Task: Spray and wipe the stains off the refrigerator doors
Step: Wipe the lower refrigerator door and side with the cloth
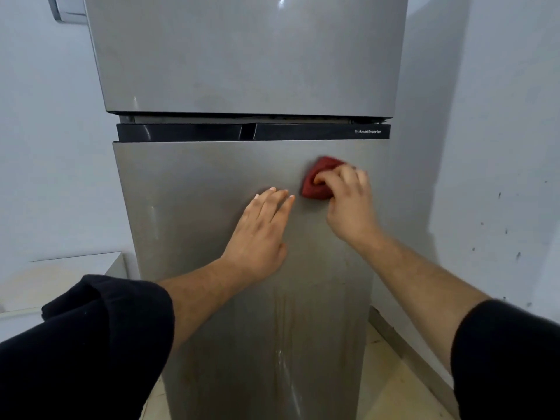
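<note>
I see my right hand (345, 204) right of centre, fingers curled around a red cloth (318, 180) against the lower door (197, 213); my left hand (260, 234) lies flat, fingers straight, mid-frame.

the only readable text is "prosmartinverter", in small pale letters at the right end of the black strip (188, 132) that runs across the refrigerator (242, 56) between its upper door (248, 71) and lower door (197, 183).
</note>
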